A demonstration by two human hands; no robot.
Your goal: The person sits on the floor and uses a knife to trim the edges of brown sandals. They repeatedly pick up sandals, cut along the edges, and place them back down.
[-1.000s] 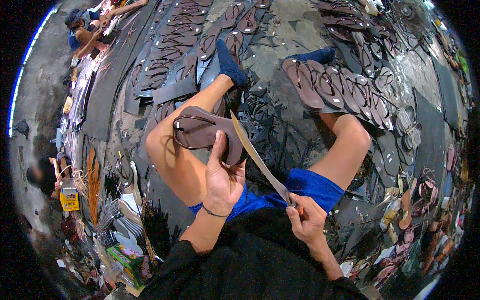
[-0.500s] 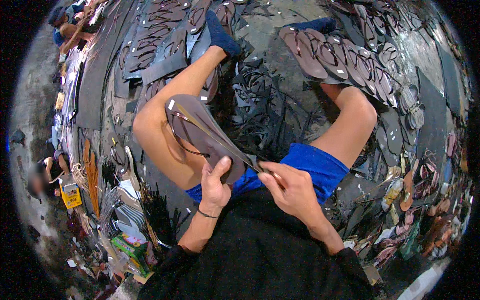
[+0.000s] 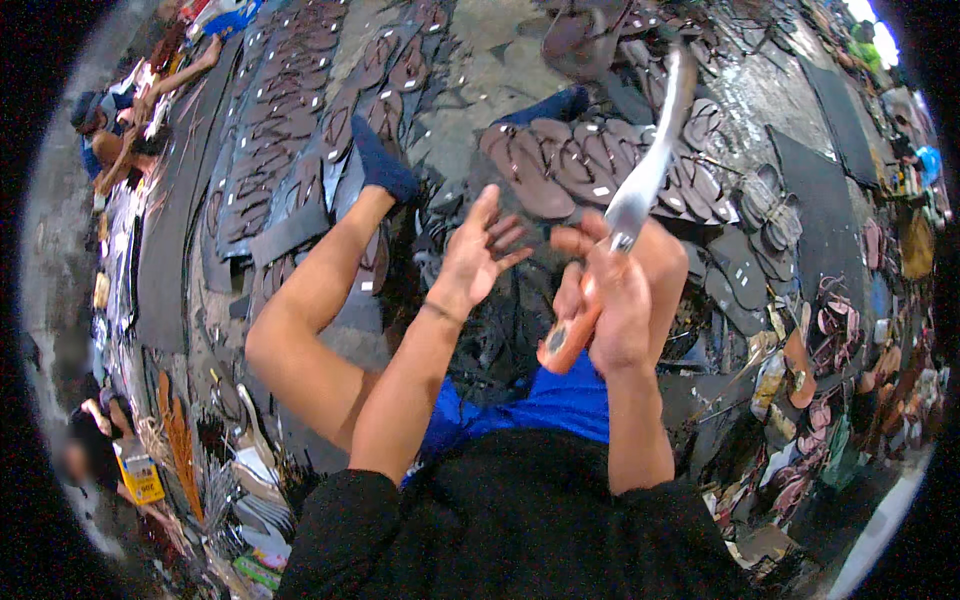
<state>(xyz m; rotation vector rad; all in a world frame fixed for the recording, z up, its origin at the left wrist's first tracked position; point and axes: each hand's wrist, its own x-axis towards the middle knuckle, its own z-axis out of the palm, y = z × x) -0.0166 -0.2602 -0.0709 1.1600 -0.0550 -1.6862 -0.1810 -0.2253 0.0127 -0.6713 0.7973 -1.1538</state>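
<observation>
My right hand (image 3: 620, 305) is closed around the orange-brown handle of a knife (image 3: 652, 165). Its long, curved, shiny blade points up and away from me. To its left, my left hand (image 3: 470, 260) hangs in the air with fingers spread, holding nothing. Beyond the blade, near the top of the view, is a blurred brown flip-flop (image 3: 582, 40); I cannot tell whether it is airborne or lying down. A row of brown flip-flops (image 3: 535, 170) with small white labels lies past my right knee. Dark scraps (image 3: 500, 335) fill the floor between my legs.
Long rows of flip-flops (image 3: 270, 150) lie at the far left, beside dark sheets (image 3: 185, 200). One person (image 3: 115, 140) sits at the left edge, another lower down near a yellow box (image 3: 142, 480). Pink sandals and assorted footwear pieces (image 3: 825, 410) crowd the right side.
My left hand has let go of the flip-flop and moved forward, opening. My right hand has raised the knife away from its edge, blade turned upward. The view has shifted.
</observation>
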